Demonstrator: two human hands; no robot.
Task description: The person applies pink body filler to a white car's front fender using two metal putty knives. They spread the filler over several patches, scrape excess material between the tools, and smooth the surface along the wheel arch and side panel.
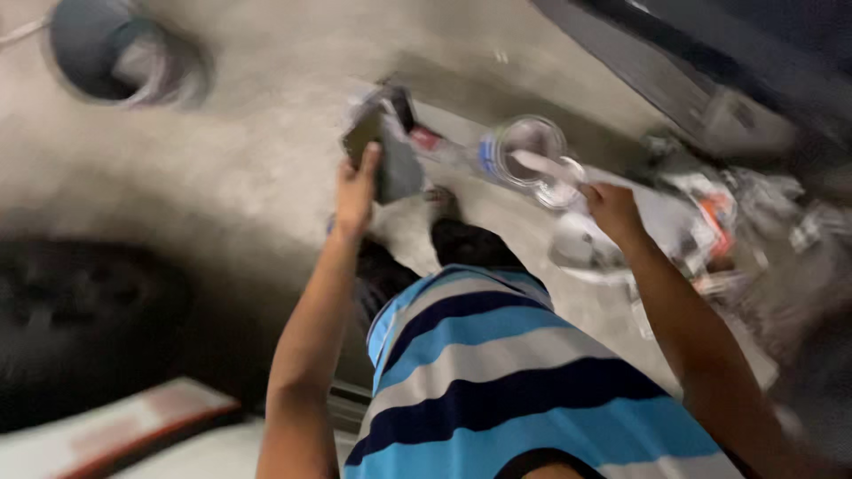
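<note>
The view is blurred and tilted, looking down over my blue, white and navy striped shirt (497, 372). My left hand (357, 189) is raised and grips a dark flat object (383, 142) with a grey sheet against it. Off to the right, my right hand (611, 208) holds a white strip-like piece (548, 166) that reaches to a clear round container (530, 151) with a blue band. My dark shoes (466, 241) stand on the concrete floor between the two arms.
A dark tyre (84, 324) lies at the left, with a red-and-white board (124, 426) below it. A grey round bucket (115, 53) sits at the top left. Crumpled wrappers and litter (710, 222) cover the floor at the right, under a dark vehicle edge (674, 62).
</note>
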